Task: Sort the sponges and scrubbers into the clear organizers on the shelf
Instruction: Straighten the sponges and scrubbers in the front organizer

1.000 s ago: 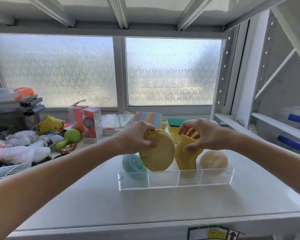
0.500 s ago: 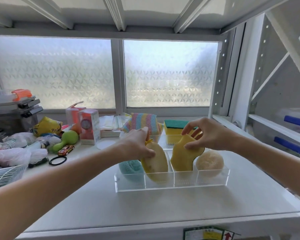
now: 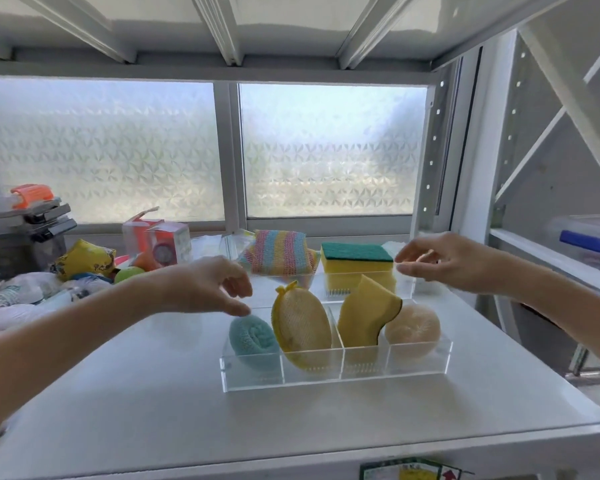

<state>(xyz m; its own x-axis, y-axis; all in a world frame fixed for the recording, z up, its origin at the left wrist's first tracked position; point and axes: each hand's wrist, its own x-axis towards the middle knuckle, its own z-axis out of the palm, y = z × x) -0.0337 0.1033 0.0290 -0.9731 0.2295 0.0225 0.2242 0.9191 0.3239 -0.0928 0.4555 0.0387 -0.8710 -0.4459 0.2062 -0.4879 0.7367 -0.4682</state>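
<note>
A clear divided organizer (image 3: 420,367) stands on the white shelf. Its compartments hold, from left to right, a teal scrubber (image 3: 252,337), a yellow oval mesh sponge (image 3: 302,327), a curved yellow sponge (image 3: 362,317) and a beige round scrubber (image 3: 413,329). Behind it a second clear organizer (image 3: 406,289) holds a striped pastel sponge (image 3: 281,252) and a yellow sponge with a green top (image 3: 357,263). My left hand (image 3: 210,285) hovers open just above the teal scrubber. My right hand (image 3: 444,263) is open, up and right of the curved sponge, holding nothing.
A heap of clutter sits at the left: a pink box (image 3: 156,240), a yellow pouch (image 3: 84,259), a green toy (image 3: 129,273), plastic bags (image 3: 21,299) and stacked grey cases (image 3: 21,226). The shelf post (image 3: 433,161) rises at the right. A frosted window fills the back.
Both hands let go of the oval mesh sponge and the curved yellow sponge, which now stand in the front organizer. The hands have drawn apart, left hand leftward, right hand up and right.
</note>
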